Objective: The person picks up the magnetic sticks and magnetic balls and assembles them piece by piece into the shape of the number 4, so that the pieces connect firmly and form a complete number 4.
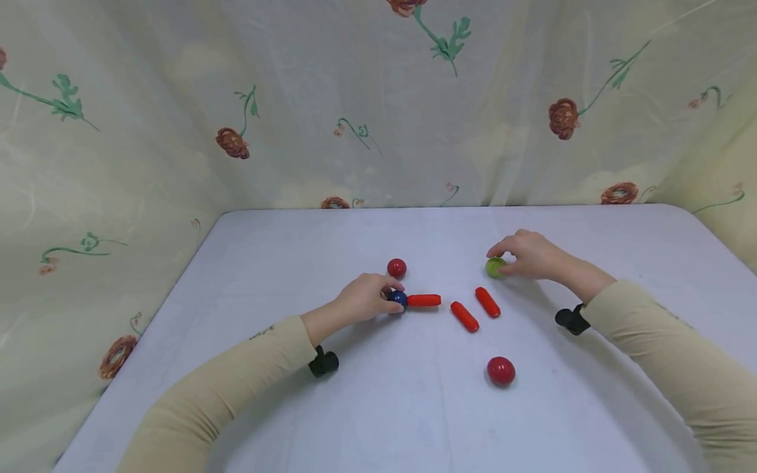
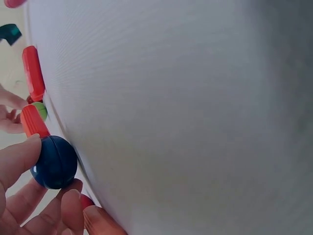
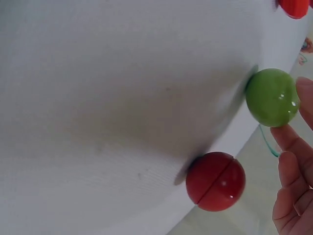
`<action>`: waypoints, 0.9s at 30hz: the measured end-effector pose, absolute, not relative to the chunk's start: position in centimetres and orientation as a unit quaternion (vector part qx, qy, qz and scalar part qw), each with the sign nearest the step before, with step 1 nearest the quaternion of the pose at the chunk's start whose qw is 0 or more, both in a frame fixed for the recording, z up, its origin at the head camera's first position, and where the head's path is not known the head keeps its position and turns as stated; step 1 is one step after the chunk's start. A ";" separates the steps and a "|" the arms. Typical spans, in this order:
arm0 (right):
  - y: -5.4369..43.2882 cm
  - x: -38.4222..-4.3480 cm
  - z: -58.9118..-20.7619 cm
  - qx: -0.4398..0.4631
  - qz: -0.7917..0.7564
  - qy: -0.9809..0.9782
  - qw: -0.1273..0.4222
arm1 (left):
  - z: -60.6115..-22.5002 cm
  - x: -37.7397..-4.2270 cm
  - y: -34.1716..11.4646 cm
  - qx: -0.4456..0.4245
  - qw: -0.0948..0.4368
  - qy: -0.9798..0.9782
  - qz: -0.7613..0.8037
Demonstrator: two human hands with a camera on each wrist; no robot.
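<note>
Cream cloth bkgd point(image 1: 331, 72), brn flwrs point(image 1: 563, 119), grn leaves point(image 1: 458, 37), pale round-cornered tbl point(image 1: 296, 249), soft light

I find my desk point(image 1: 378, 407) screened by flower-patterned curtains point(image 1: 307, 66) behind and at both sides, and I wear wrist cameras point(image 1: 323, 362): a curtained-off recording station; building type undetermined.

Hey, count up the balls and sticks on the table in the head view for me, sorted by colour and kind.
Red balls: 2
Blue ball: 1
Green ball: 1
Red sticks: 3
Total: 7
</note>
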State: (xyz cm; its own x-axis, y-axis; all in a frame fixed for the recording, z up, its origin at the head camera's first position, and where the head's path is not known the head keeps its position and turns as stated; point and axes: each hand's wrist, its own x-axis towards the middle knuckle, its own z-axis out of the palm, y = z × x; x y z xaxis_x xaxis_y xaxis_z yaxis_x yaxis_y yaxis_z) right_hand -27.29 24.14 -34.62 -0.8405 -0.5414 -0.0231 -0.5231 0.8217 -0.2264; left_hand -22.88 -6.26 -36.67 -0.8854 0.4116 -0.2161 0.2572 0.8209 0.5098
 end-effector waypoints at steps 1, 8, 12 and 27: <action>24.1 -27.4 -34.8 -0.278 -0.105 0.954 0.044 | -36.7 -22.9 -6.2 0.177 0.160 0.941 0.240; 23.9 -27.6 -35.3 -0.266 -0.099 0.958 0.050 | -36.8 -23.0 -6.2 0.176 0.159 0.942 0.238; 23.8 -27.7 -35.4 -0.260 -0.101 0.959 0.053 | -36.7 -22.9 -6.2 0.177 0.154 0.943 0.235; 22.4 -27.2 -34.8 -0.280 -0.128 0.951 0.036 | -36.9 -22.8 -6.3 0.176 0.149 0.941 0.247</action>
State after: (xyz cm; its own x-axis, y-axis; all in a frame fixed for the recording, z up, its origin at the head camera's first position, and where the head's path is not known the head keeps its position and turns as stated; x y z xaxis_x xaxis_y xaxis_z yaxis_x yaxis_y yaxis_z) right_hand -27.17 22.36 -34.82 -0.8407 -0.5416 0.0036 -0.5233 0.8105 -0.2631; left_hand -22.76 -6.34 -36.89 -0.8936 0.4054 -0.1926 0.2588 0.8161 0.5167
